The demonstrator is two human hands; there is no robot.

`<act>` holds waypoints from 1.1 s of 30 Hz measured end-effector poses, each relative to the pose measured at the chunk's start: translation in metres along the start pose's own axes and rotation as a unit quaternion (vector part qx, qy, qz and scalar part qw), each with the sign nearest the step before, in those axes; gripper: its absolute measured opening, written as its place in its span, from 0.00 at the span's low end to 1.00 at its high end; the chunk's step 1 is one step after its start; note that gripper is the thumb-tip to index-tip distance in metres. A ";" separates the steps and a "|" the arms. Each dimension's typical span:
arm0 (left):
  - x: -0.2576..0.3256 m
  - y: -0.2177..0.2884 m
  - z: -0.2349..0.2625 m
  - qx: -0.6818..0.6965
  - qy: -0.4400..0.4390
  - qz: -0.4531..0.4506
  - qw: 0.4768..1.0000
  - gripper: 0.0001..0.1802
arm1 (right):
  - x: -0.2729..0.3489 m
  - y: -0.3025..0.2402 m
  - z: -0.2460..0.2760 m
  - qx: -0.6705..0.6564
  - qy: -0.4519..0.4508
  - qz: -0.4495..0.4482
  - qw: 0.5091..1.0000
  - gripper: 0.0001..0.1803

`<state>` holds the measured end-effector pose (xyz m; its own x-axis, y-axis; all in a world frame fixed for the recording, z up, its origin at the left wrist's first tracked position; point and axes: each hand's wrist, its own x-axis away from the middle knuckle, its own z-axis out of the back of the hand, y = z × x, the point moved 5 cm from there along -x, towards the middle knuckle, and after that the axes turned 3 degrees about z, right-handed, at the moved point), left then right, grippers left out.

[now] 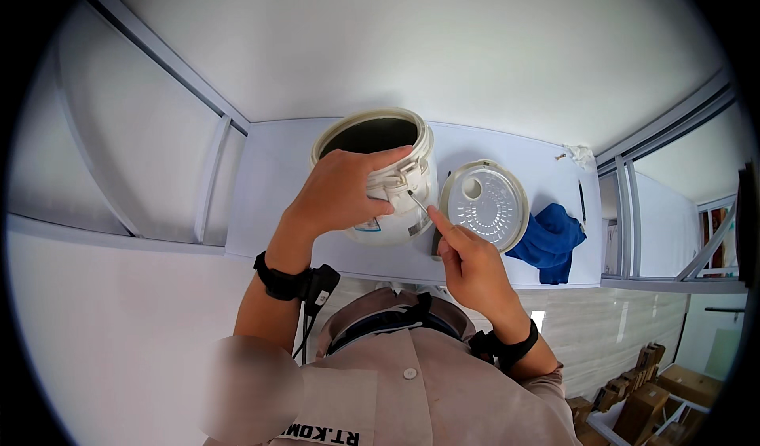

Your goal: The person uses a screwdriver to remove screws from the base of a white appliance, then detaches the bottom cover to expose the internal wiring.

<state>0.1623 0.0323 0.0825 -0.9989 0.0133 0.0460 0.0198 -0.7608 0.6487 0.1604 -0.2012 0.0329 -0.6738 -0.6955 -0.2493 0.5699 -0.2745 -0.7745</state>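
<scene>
2 hands point(336, 189) point(475, 276) with tool point(418, 201) at cooker point(400, 226)

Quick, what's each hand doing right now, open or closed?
Left hand: open, spread against the white bucket.
Right hand: closed, holding a slim tool.

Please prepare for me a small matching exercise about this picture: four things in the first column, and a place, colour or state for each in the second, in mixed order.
Column one:
1. white container
2. slotted round lid
3. cloth
4. right hand

Column two:
A. blue and crumpled
B. holding a thin tool
C. open at the top, dark inside
D. between the container and the cloth

Right pairs: 1-C, 2-D, 3-A, 4-B.
</scene>
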 end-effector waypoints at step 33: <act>-0.004 0.019 -0.044 -0.048 0.092 -0.050 0.993 0.46 | 0.002 -0.043 0.035 0.380 -0.077 -0.003 0.922 0.35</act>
<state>0.1650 -0.0108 0.0618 -0.9868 -0.0199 -0.1605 -0.0757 -0.8204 0.5667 0.1517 -0.2141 0.0862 -0.6368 -0.7624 -0.1150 0.7705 -0.6238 -0.1310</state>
